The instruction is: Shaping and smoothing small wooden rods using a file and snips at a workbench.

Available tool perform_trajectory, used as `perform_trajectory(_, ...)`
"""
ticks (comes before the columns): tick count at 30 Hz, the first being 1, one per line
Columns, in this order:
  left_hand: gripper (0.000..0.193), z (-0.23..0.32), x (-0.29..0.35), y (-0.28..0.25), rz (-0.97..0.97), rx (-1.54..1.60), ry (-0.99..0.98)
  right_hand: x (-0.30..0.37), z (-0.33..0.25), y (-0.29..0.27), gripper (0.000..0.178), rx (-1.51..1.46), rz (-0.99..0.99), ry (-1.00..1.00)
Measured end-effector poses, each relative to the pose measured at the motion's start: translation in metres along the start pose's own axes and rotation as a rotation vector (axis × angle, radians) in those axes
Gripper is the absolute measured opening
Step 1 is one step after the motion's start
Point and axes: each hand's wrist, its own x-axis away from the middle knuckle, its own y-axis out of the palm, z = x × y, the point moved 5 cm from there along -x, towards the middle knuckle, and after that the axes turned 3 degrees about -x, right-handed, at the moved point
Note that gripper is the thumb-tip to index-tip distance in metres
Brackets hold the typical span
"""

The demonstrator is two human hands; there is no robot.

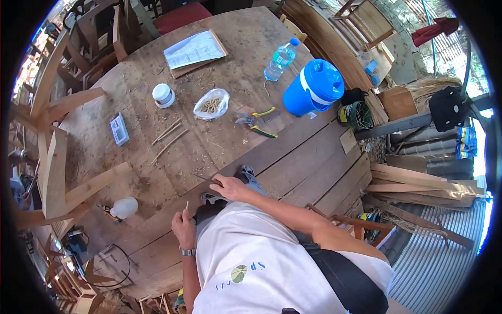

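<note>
Open-air woodworking shop

Sawdust-strewn plank workbench (293,167), stacked lumber (418,183), unfinished chair frames (57,157), pruning shears (256,123), corrugated metal wall (439,261).

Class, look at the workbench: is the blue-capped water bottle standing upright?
No. The water bottle lies on its side on the wooden table, beside the big blue jug.
</note>
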Motion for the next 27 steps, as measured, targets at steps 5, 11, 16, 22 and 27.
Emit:
perform_trajectory(5,0.044,0.042,0.013,0.011,-0.043,0.186,0.005,0.024,0.003,-0.029,0.047,0.004,-0.079,0.038)
perform_trajectory(11,0.041,0.082,0.044,0.029,0.097,0.129,0.074,0.042,-0.009,-0.074,0.046,-0.199,-0.117,-0.088)
perform_trajectory(16,0.031,0.099,0.076,0.067,-0.080,0.613,-0.042,0.041,0.023,-0.090,0.041,-0.006,-0.071,-0.106)
perform_trajectory(22,0.020,0.167,0.130,0.038,0.047,0.389,0.059,0.071,-0.003,-0.115,0.043,-0.207,-0.208,-0.172)
perform_trajectory(27,0.016,0.176,0.141,0.038,-0.022,0.858,-0.141,0.108,-0.046,-0.144,0.040,-0.299,-0.172,-0.127)
